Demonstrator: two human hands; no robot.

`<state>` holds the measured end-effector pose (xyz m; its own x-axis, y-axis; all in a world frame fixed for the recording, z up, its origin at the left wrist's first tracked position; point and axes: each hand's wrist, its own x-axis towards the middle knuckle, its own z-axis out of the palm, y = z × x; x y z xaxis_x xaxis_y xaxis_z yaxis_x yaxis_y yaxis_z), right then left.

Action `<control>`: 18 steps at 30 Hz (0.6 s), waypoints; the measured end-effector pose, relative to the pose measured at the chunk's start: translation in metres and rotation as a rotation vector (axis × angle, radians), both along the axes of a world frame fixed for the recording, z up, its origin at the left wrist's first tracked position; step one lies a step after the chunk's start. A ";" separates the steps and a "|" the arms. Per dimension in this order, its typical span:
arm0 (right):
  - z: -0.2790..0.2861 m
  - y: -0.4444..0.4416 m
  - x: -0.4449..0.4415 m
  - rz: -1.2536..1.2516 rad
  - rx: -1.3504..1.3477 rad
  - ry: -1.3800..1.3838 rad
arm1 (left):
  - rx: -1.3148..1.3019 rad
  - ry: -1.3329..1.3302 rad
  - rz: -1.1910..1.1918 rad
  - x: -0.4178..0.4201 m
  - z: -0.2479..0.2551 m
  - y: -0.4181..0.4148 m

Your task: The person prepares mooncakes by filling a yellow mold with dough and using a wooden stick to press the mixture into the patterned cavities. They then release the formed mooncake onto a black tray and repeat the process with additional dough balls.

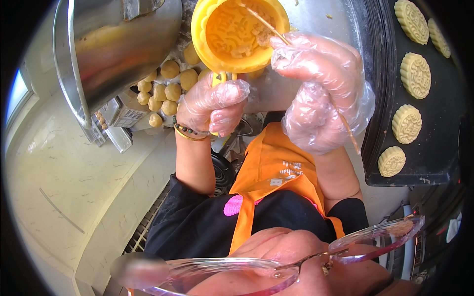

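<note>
In a clear plastic glove, my left hand (218, 105) grips the handle of a yellow mooncake mould (240, 66). The mould's scalloped cavity faces up towards me, and bits of dough (261, 35) cling to its patterned floor. My right hand (322, 85), also gloved, holds a thin wooden stick (264, 21). The stick's far end reaches over the mould's cavity; its other end sticks out below my palm. Several round dough balls (172, 92) lie on the floured worktop to the left of my left hand.
A large steel bowl (118, 55) stands at the left, beside a scale with a keypad (127, 113). Several stamped mooncakes (415, 76) sit on a black baking tray (437, 148) at the right, its raised edge near my right hand. Bare steel worktop (314, 16) shows behind the mould.
</note>
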<state>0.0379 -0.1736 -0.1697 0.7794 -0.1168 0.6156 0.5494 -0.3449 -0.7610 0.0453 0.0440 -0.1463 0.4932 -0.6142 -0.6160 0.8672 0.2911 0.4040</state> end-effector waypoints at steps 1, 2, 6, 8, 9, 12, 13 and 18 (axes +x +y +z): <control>0.002 0.000 0.000 -0.007 -0.033 0.005 | -0.009 0.004 -0.004 0.000 -0.001 0.001; 0.005 0.000 0.000 -0.014 -0.066 0.010 | -0.032 0.010 -0.014 0.000 -0.005 0.003; 0.004 0.005 0.011 -0.044 -0.143 -0.071 | 0.068 0.040 -0.016 0.007 0.010 -0.009; 0.001 0.007 0.016 -0.077 -0.164 -0.105 | 0.071 0.020 0.000 0.003 0.003 -0.005; 0.001 0.006 0.016 -0.085 -0.177 -0.107 | 0.051 0.016 0.009 0.002 0.002 -0.004; -0.001 0.003 0.014 -0.096 -0.198 -0.089 | -0.011 0.033 0.035 0.003 0.008 -0.005; -0.002 0.001 0.013 -0.098 -0.202 -0.078 | 0.021 0.033 0.047 0.001 0.008 -0.004; 0.000 -0.002 0.009 -0.056 -0.153 -0.048 | 0.055 0.011 0.023 0.003 0.009 -0.004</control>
<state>0.0467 -0.1759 -0.1702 0.7437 -0.0612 0.6657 0.5604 -0.4859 -0.6707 0.0486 0.0398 -0.1375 0.4993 -0.5681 -0.6542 0.8653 0.2883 0.4100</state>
